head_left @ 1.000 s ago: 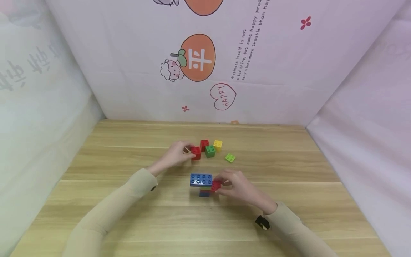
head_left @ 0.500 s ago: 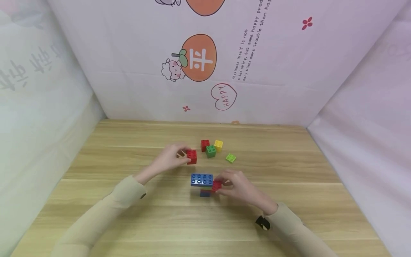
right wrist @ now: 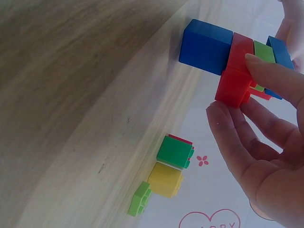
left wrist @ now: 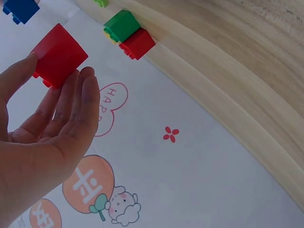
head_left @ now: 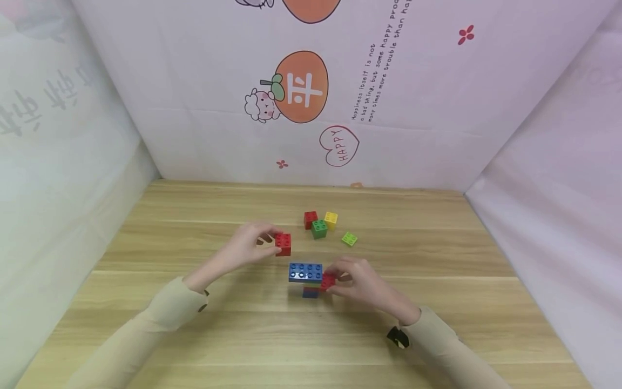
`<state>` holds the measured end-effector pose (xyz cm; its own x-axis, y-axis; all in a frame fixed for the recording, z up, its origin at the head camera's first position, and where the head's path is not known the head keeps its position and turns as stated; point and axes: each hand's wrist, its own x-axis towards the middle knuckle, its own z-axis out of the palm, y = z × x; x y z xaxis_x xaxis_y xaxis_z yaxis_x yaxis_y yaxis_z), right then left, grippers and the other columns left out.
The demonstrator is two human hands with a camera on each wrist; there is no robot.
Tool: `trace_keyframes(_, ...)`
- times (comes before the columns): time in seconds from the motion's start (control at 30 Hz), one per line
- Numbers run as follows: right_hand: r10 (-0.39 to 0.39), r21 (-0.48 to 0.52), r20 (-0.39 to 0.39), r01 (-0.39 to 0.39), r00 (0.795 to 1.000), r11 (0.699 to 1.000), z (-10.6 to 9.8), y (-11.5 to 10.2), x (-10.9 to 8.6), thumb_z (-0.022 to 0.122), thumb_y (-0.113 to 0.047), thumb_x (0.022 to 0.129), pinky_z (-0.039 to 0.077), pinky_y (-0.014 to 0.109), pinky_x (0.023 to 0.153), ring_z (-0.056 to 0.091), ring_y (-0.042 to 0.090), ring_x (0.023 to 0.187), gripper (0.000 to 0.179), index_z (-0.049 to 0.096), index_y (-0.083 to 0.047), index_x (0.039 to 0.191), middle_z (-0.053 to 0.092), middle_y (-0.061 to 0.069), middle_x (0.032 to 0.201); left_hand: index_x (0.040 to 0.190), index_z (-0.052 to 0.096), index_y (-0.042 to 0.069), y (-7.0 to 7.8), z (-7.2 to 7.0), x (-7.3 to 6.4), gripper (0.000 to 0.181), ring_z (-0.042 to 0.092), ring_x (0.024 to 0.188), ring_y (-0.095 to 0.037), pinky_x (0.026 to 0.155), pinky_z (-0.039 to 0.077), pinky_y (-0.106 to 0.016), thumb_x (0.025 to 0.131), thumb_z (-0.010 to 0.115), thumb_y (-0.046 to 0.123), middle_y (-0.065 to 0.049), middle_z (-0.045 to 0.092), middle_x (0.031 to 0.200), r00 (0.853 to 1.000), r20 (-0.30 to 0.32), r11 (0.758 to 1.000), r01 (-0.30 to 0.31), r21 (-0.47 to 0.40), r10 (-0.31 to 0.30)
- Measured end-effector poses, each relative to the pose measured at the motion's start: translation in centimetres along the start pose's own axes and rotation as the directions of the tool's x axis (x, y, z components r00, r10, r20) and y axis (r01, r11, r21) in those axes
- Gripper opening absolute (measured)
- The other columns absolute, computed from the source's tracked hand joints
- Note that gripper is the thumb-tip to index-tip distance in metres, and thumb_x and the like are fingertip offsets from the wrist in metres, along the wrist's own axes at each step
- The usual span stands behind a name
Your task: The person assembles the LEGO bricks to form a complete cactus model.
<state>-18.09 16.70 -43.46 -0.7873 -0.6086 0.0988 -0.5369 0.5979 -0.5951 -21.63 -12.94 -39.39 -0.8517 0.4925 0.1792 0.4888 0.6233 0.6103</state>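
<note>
Between thumb and fingers my left hand [head_left: 250,246] pinches a red toy brick [head_left: 283,245], lifted off the table to the upper left of a small brick stack. In the left wrist view the red brick [left wrist: 59,54] shows its smooth sides, studs turned away. My right hand [head_left: 362,281] grips the red brick [head_left: 328,281] that juts out from the stack's right side. A long blue brick [head_left: 305,272] with two rows of studs tops the stack. Seen from the right wrist, a blue brick [right wrist: 206,46] forms the base, with red and thin light green layers above it.
Behind the stack, a red brick [head_left: 310,219], a green brick [head_left: 319,228] and a yellow brick [head_left: 331,219] stand close together. A flat light green brick [head_left: 349,239] lies to their right. Printed white cloth [head_left: 413,156] walls the wooden table [head_left: 218,335] at back and sides.
My left hand has carried its red brick away from the loose bricks, leftward and nearer to me. The right hand and the stack have stayed in place.
</note>
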Motion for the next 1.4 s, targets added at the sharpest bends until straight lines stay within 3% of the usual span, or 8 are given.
trace_keyframes(0.37, -0.005, -0.004, -0.011, 0.005, 1.0, 1.0, 0.1, 0.2, 0.0, 0.08, -0.012, 0.082, 0.062, 0.025, 0.08, 0.072, 0.015, 0.094, 0.027, 0.072, -0.01, 0.108, 0.074, 0.005, 0.105, 0.117, 0.068, 0.004, 1.0, -0.8, -1.6, 0.033, 0.071, 0.096, -0.023, 0.084, 0.062, -0.035, 0.087, 0.075, 0.015, -0.012, 0.073, 0.112, 1.0, 0.021, 0.998, 0.0, -0.061, 0.001)
trace_keyframes(0.73, 0.003, -0.004, 0.003, -0.003, 1.0, 1.0, 0.0, 0.1, -0.1, 0.079, -0.013, 0.083, 0.062, 0.024, 0.081, 0.072, 0.016, 0.095, 0.027, 0.072, -0.01, 0.109, 0.073, 0.005, 0.106, 0.12, 0.067, 0.005, 2.3, -1.5, -2.6, 0.035, 0.07, 0.099, -0.029, 0.085, 0.062, -0.039, 0.088, 0.075, 0.016, -0.012, 0.072, 0.116, 0.999, 0.026, 0.997, -0.018, -0.079, 0.02)
trace_keyframes(1.1, 0.018, 0.005, 0.009, -0.018, 1.0, 1.0, 0.0, 0.0, -0.1, 0.079, -0.014, 0.084, 0.062, 0.027, 0.081, 0.072, 0.015, 0.096, 0.028, 0.072, -0.011, 0.111, 0.073, 0.005, 0.107, 0.122, 0.067, 0.008, 2.9, -1.2, -3.3, 0.039, 0.069, 0.098, -0.019, 0.085, 0.062, -0.034, 0.086, 0.076, 0.017, -0.009, 0.073, 0.117, 0.999, 0.046, 0.996, 0.007, -0.09, -0.003)
trace_keyframes(1.4, 0.012, 0.0, 0.009, -0.012, 1.0, 1.0, -0.1, 0.0, -0.1, 0.078, -0.013, 0.084, 0.062, 0.025, 0.081, 0.072, 0.015, 0.096, 0.027, 0.072, -0.011, 0.11, 0.073, 0.005, 0.108, 0.122, 0.067, 0.006, 2.7, -0.4, -3.5, 0.037, 0.07, 0.099, -0.024, 0.085, 0.062, -0.034, 0.087, 0.075, 0.018, -0.01, 0.073, 0.115, 0.998, 0.066, 0.995, -0.01, -0.096, 0.016)
